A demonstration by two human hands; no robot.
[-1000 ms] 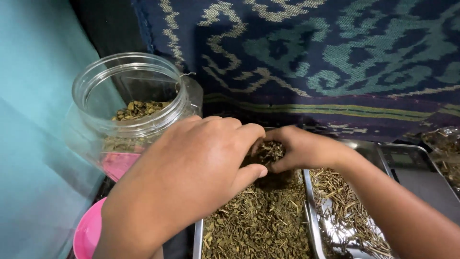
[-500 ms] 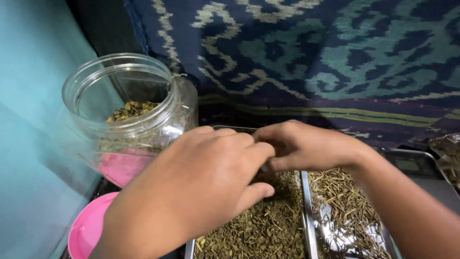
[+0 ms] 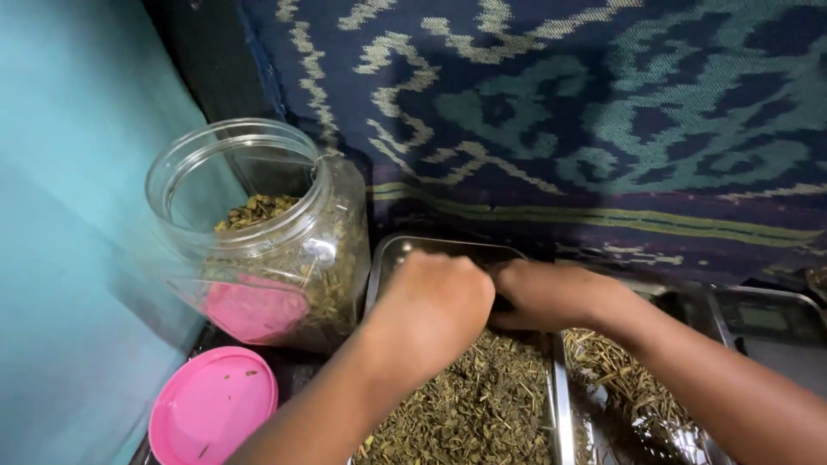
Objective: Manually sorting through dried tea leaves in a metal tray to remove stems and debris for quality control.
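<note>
Dark blue cloth (image 3: 551, 112) with a pale woven pattern fills the background, and a plain teal surface (image 3: 69, 215) runs down the left side. Below the cloth sits a metal tray (image 3: 405, 251) heaped with dried green-brown herb bits (image 3: 482, 413), a loose mix of crumbled leaf and short stems. Both hands meet over the far end of that tray: the left hand (image 3: 431, 306) is curled knuckles-up on the herbs, and the right hand (image 3: 551, 294) lies just beside it, touching it. Their fingers are bent under and hidden, so I cannot tell whether they pinch any of the herbs. Right of this tray, a second tray (image 3: 689, 430) holds a thinner scatter of straw-like stems on shiny metal or foil. At the left stands a clear plastic jar (image 3: 258, 232), tilted, lid off, its wide mouth open, partly filled with the same dried herbs. Its pink lid (image 3: 211, 418) lies flat just in front of it, with a few specks of herb on it.
</note>
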